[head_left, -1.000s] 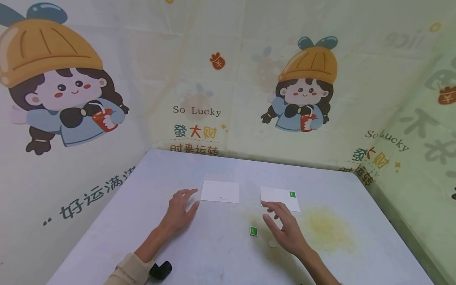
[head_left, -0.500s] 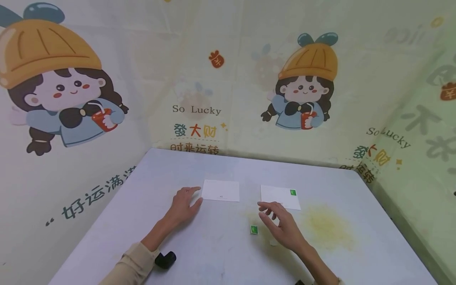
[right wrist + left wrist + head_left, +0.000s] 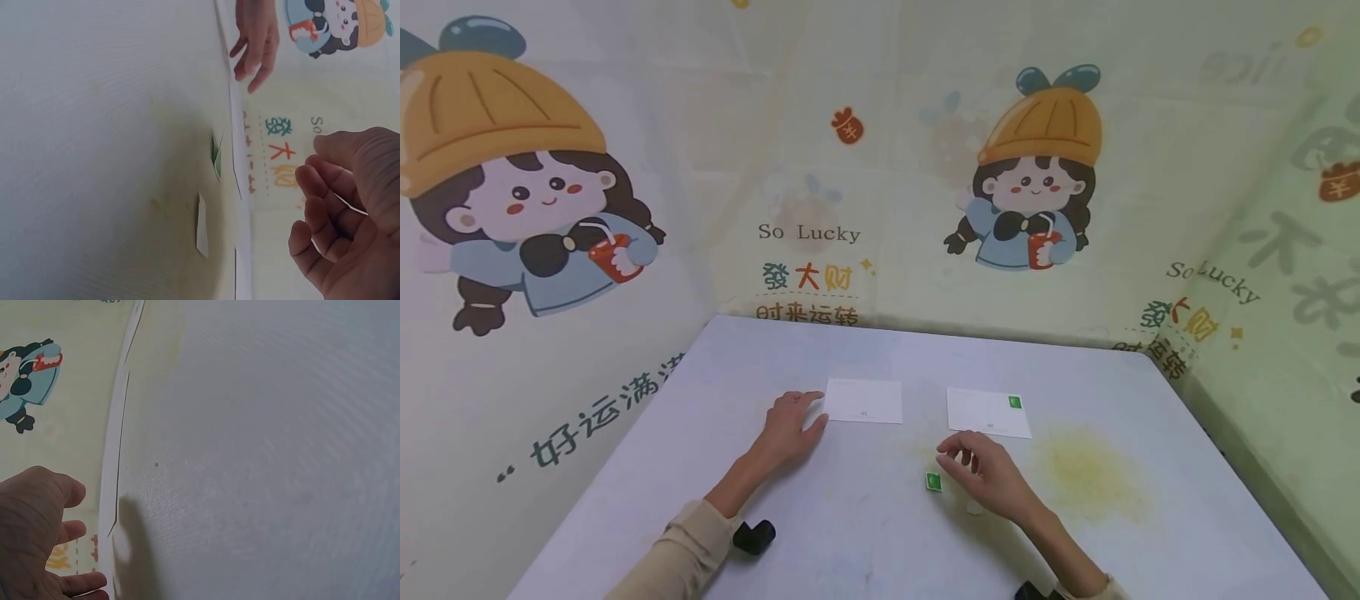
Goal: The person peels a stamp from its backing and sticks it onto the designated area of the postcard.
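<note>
A plain white card (image 3: 865, 398) lies flat on the table, and my left hand (image 3: 788, 425) is at its left edge, fingers and thumb loosely bent and apart. To the right lies a second white card (image 3: 977, 408) with a green stamp (image 3: 1015, 402) at its upper right corner. My right hand (image 3: 988, 472) hovers just in front of that card, fingers loosely curled around nothing. Below its fingertips lies a loose green stamp (image 3: 933, 482), its edges curling up in the right wrist view. Partly behind the right hand is a small white paper scrap (image 3: 202, 226).
The white table (image 3: 850, 533) carries a yellowish stain (image 3: 1090, 475) on the right. Printed cloth walls (image 3: 895, 192) rise behind its far edge and along the sides. Black wrist devices sit on both forearms, the left one (image 3: 754, 537) beside a beige sleeve (image 3: 681, 550).
My right hand has drawn back from the stamped card towards the loose stamp, its fingers curling more. My left hand has shifted slightly right, to the left card's edge.
</note>
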A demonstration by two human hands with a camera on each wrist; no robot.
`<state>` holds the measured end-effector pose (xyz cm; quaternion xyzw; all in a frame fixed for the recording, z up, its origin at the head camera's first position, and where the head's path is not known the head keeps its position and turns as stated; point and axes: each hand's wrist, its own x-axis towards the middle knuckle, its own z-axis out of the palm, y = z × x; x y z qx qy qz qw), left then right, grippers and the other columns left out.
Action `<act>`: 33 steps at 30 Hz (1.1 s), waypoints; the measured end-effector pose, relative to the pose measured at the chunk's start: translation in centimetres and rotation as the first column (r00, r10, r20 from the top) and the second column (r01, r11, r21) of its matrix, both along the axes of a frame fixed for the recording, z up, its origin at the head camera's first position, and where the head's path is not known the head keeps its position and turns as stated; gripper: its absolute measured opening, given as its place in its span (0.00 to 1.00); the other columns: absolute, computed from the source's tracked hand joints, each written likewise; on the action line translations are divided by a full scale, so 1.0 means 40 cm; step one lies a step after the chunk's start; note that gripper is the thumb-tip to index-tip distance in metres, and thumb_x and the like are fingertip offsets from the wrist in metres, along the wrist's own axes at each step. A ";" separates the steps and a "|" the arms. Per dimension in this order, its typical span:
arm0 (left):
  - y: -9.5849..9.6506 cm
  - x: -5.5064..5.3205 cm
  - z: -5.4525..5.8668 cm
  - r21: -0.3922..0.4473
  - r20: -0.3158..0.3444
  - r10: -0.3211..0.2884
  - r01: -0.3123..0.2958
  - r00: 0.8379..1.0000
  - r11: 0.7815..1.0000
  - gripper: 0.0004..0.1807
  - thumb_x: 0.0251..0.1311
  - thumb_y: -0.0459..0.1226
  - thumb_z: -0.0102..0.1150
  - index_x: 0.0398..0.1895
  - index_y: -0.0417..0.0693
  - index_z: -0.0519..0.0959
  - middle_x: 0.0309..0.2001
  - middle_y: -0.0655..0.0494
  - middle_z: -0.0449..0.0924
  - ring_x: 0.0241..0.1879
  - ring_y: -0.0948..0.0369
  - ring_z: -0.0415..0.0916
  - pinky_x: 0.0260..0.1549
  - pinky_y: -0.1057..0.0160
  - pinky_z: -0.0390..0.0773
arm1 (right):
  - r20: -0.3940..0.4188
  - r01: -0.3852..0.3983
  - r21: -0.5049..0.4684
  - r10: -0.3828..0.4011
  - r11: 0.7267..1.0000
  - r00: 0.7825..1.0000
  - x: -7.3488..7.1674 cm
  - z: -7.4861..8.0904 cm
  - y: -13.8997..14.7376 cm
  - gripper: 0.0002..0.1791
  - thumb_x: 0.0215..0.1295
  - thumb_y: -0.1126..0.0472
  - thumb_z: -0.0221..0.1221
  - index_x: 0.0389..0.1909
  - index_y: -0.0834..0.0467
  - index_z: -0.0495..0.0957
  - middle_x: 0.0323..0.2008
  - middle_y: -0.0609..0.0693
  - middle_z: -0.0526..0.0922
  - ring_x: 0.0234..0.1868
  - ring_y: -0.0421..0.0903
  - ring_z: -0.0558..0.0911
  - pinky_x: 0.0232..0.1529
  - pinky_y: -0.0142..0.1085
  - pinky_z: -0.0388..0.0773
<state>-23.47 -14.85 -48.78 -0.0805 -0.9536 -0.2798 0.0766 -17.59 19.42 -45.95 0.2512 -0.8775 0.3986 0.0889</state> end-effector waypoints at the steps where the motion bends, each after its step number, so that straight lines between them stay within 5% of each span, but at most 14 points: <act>1: 0.000 -0.001 -0.001 -0.007 0.002 -0.001 0.001 1.000 1.000 0.26 0.69 0.41 0.61 0.66 0.40 0.75 0.61 0.35 0.74 0.63 0.40 0.68 0.62 0.36 0.66 | 0.009 0.001 0.005 -0.001 1.000 1.000 0.000 -0.001 0.000 0.05 0.65 0.63 0.68 0.40 0.53 0.83 0.33 0.36 0.80 0.33 0.35 0.74 0.32 0.31 0.76; 15: 0.003 -0.021 0.000 -0.030 0.025 0.001 -0.001 1.000 1.000 0.26 0.68 0.41 0.62 0.66 0.41 0.75 0.61 0.34 0.73 0.62 0.40 0.68 0.61 0.37 0.67 | 0.146 0.014 0.165 -0.038 0.986 0.989 -0.016 -0.014 -0.003 0.04 0.63 0.60 0.70 0.34 0.50 0.83 0.28 0.36 0.78 0.32 0.36 0.72 0.34 0.32 0.71; 33: 0.008 -0.041 -0.014 -0.097 0.020 0.014 -0.012 1.000 0.995 0.23 0.70 0.40 0.60 0.66 0.42 0.76 0.63 0.32 0.72 0.65 0.38 0.67 0.63 0.38 0.66 | 0.102 0.028 0.240 -0.054 0.970 0.993 -0.028 -0.033 -0.021 0.08 0.58 0.60 0.73 0.30 0.48 0.82 0.26 0.34 0.78 0.32 0.36 0.71 0.34 0.32 0.70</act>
